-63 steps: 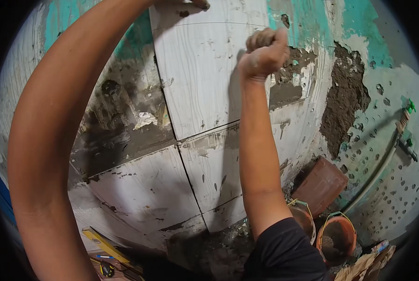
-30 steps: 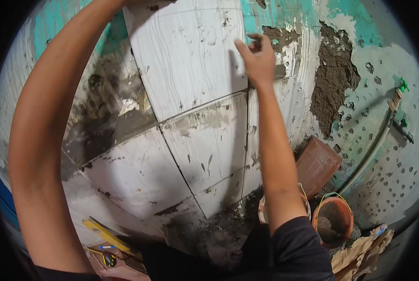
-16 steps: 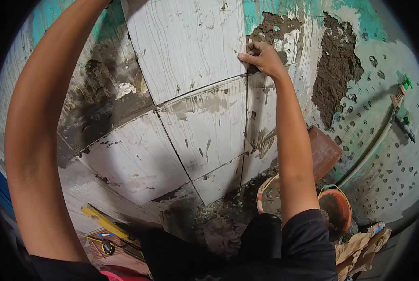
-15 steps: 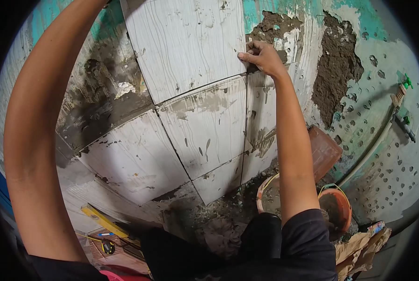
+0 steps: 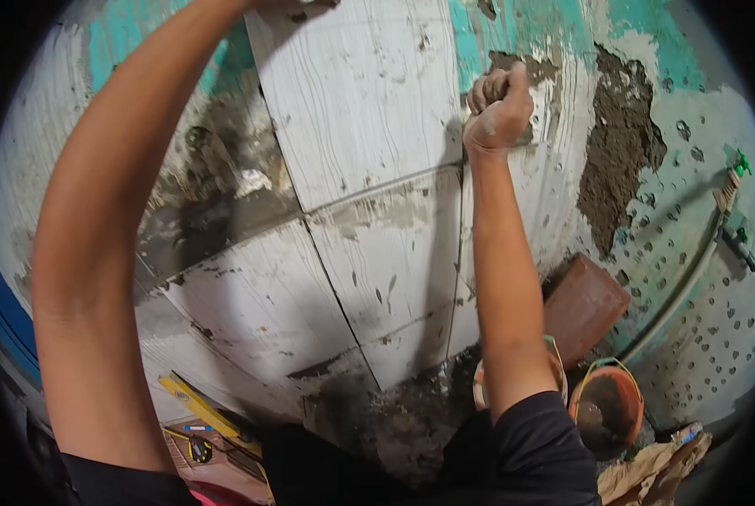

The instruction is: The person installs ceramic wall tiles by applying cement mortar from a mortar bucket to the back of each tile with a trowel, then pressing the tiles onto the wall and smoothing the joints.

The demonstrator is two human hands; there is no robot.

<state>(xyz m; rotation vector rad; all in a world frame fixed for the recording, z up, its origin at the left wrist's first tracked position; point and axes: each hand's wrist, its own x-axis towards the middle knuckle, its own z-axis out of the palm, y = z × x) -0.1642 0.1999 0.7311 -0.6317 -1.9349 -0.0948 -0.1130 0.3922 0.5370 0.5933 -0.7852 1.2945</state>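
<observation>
A large white wood-grain wall tile (image 5: 365, 93) stands at the top of the tiled part, above a lower tile (image 5: 386, 244) smeared with grey mortar. My right hand (image 5: 502, 105) is curled into a fist just beside the upper tile's right edge, with nothing visible in it. At the top edge of the view, my left hand (image 5: 306, 10) lies over the upper part of the same tile. Most of that hand is cut off, so its grip does not show. A dark joint runs between the upper and lower tiles.
Rough dark mortar (image 5: 617, 152) covers part of the green wall at right, near a hose on a tap (image 5: 736, 164). Below are a brownish-red slab (image 5: 586, 308), an orange bucket (image 5: 634, 401), a yellow spirit level (image 5: 196, 401) and a tape measure (image 5: 199, 449).
My right hand has left the tile's right edge and closed into a fist, turned upward. The view has shifted, and part of my left hand now shows at the top.
</observation>
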